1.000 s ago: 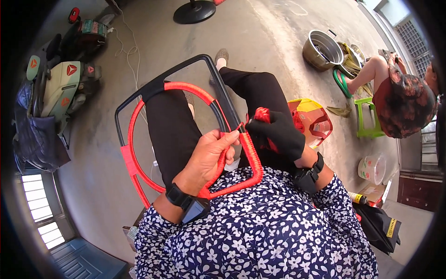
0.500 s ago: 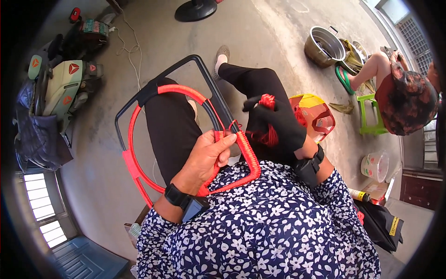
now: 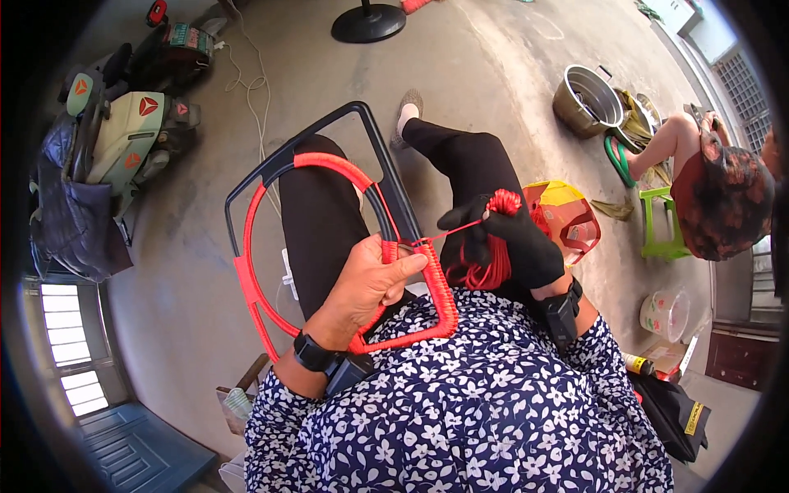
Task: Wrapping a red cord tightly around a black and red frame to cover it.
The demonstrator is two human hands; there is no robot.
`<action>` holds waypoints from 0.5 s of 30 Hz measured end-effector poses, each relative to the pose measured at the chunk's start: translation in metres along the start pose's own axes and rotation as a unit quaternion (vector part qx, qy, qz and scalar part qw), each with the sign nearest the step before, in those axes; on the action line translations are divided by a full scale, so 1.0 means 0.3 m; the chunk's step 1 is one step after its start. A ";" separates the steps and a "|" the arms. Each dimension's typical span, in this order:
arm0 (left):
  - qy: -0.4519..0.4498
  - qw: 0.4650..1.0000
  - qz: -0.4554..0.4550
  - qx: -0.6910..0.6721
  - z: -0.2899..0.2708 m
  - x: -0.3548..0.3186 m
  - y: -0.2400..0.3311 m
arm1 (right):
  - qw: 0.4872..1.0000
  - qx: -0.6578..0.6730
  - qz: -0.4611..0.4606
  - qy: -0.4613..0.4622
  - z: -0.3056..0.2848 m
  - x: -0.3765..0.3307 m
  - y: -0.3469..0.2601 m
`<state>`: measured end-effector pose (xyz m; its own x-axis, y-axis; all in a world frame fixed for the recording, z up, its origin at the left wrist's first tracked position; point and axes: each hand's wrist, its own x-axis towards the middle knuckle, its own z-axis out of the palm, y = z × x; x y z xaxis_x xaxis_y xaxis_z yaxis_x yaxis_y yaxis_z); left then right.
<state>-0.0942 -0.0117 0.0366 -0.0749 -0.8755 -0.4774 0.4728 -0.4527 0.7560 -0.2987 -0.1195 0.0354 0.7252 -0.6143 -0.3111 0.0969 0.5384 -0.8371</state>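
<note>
Frame [image 3: 396, 185] of black bars, partly wound with red cord, is held tilted over the lap, a little off the centre of the view toward 10 o'clock. A ring [image 3: 333, 162] is set within it, mostly wrapped in red, with black showing at about 11 and 2 o'clock.

At the frame's 4 to 5 o'clock, the wrapped bars are clasped by the left hand [image 3: 374, 283], which is bare. Its grip is closed on the frame, and the thumb is laid over it, pointed toward 3 o'clock.

On the 3 o'clock side of the frame, a bundle [image 3: 493, 263] of red cord is gripped by the right hand [image 3: 526, 242], which is covered by a black glove. Loops are let hang toward 6 o'clock, and a tuft is left showing above the fingers. Between frame and glove a red strand [image 3: 454, 231] is stretched straight, slightly raised toward 2 o'clock.

Just beyond the glove, at 3 o'clock, a red and yellow bag [image 3: 579, 209] is placed on the floor. Farther out in the same direction a green stool [image 3: 649, 222] is seen beside a seated person [image 3: 723, 197]. A metal pot [image 3: 579, 107] is set down at 2 o'clock, and a clear tub [image 3: 664, 315] between 3 and 4. A scooter [image 3: 127, 135] is parked at 10 o'clock; at 12, a round black base [image 3: 367, 25] is stood.
</note>
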 end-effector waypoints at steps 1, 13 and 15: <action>0.007 1.000 -0.005 -0.003 0.008 0.002 0.005 | 0.997 0.073 -0.024 -0.024 0.009 0.008 0.007; 0.001 0.999 0.005 -0.048 -0.030 0.052 -0.052 | 0.971 -0.199 -0.072 0.114 -0.047 -0.040 0.009; -0.051 0.997 -0.039 -0.039 -0.043 0.042 -0.047 | 0.977 -0.088 -0.108 0.160 -0.126 -0.034 0.000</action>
<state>-0.0905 -0.0140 0.0142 -0.2013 -0.8522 -0.4829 0.5285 -0.5096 0.6790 -0.3318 -0.1349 0.0216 0.4473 -0.8669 -0.2202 0.0847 0.2861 -0.9544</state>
